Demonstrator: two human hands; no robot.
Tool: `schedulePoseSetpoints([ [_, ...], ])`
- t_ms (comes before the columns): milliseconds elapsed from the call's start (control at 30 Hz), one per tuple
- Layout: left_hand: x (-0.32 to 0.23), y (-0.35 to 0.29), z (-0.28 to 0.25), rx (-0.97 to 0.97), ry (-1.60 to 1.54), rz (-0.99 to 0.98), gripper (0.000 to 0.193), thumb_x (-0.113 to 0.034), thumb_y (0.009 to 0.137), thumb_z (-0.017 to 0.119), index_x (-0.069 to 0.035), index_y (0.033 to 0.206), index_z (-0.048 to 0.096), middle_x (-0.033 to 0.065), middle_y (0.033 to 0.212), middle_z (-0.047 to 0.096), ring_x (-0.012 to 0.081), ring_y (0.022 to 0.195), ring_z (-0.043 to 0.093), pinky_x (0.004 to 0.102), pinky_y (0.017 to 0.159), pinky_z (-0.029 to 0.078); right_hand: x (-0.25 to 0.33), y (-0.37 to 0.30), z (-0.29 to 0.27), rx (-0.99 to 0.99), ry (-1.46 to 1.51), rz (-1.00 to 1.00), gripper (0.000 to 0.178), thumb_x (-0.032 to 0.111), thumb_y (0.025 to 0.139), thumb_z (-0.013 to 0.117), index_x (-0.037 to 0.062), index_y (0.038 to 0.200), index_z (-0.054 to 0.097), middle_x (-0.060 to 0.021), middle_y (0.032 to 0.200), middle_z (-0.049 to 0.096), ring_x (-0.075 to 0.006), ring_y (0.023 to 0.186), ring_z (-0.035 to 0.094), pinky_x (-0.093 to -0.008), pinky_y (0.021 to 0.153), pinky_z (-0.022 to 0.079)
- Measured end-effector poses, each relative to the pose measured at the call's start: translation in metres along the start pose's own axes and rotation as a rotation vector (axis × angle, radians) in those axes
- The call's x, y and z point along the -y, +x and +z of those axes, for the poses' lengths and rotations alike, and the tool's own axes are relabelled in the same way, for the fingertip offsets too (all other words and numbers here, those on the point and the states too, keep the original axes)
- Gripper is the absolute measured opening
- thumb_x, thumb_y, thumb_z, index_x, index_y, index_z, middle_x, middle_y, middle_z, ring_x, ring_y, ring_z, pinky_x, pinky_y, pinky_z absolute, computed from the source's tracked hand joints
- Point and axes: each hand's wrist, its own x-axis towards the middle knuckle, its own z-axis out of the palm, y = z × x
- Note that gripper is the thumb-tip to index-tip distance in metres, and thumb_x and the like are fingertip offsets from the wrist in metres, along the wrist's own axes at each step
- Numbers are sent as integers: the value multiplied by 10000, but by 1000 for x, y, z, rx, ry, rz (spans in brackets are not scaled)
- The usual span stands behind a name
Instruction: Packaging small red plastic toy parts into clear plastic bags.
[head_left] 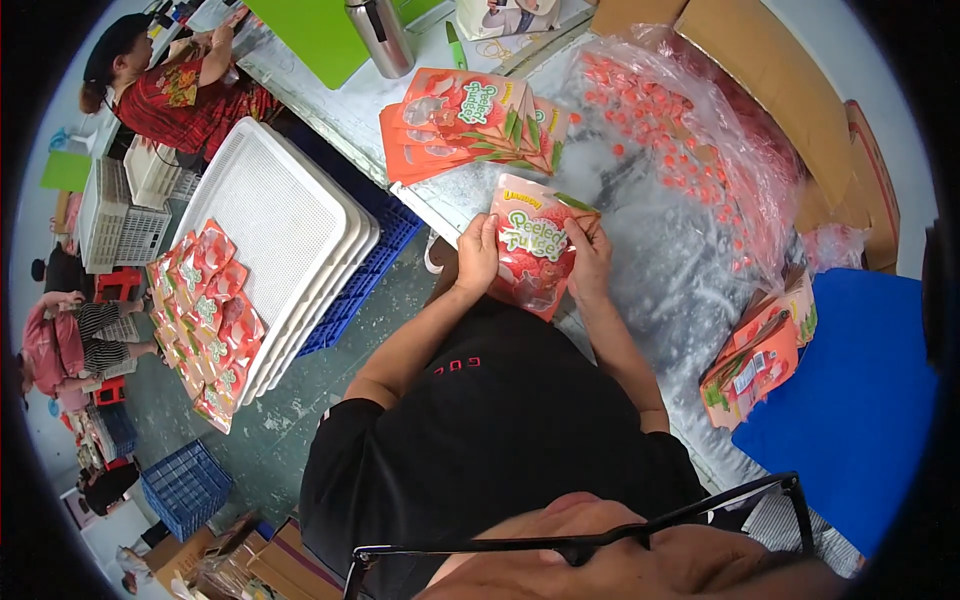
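Observation:
Between both hands I hold a red and pink printed pouch (535,245), upright in front of my body at the table's edge. My left hand (478,255) grips its left side, thumb on the front. My right hand (590,258) pinches its right side near the upper corner. Just beyond it, a fanned pile of similar flat pouches (430,115) lies on the table (640,215). To the right, many small red pieces (690,150) spill from a clear plastic bag (755,180). Another stack of pouches (765,350) rests farther right, beside a blue sheet (840,400).
Stacked white trays (285,220) stand at my left, with several pouches (205,320) on top and a blue crate (385,235) beside them. A steel flask (380,38) and green-handled knife (456,45) are at the back. A co-worker (185,85) sits far left.

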Motion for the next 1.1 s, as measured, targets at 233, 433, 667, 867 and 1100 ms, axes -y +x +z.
schedulePoseSetpoints([
  [233, 22, 16, -10, 202, -291, -126, 301, -294, 1008, 551, -26, 1060, 679, -25, 805, 591, 42, 679, 503, 217, 586, 442, -10, 13, -9, 53, -68, 41, 97, 64, 918, 657, 38, 1011, 661, -23, 997, 655, -103, 944, 597, -262, 870, 481],
  [433, -6, 28, -13, 299, -559, -130, 192, -216, 923, 667, -55, 975, 757, -24, 634, 592, 52, 445, 515, 212, 348, 411, 5, 11, 6, 132, -170, 23, 158, 68, 933, 636, -17, 1066, 629, -86, 1035, 667, -157, 961, 613, -298, 870, 503],
  [667, 4, 20, -51, 208, -501, -76, 334, -306, 1012, 554, -24, 1047, 731, -24, 771, 669, 10, 614, 562, 208, 535, 483, -4, 27, 33, 359, -235, 74, 192, 88, 948, 630, 3, 1118, 602, -82, 1091, 634, -163, 944, 619, -302, 868, 512],
  [867, 12, 16, -83, -173, -442, 13, 424, -381, 1019, 513, -15, 878, 672, -45, 627, 565, 18, 531, 497, 219, 474, 424, -22, 45, 80, 567, -219, 29, 211, 107, 948, 619, -1, 1128, 601, -89, 1140, 631, -176, 1022, 602, -316, 925, 483],
  [1100, -14, 17, -122, -424, -530, 145, 383, -374, 1005, 536, -32, 895, 667, -4, 669, 603, 34, 512, 503, 231, 452, 435, -25, 55, 144, 712, -151, 300, 359, 166, 966, 587, -16, 1274, 548, -106, 1267, 592, -199, 1139, 582, -333, 1008, 448],
])
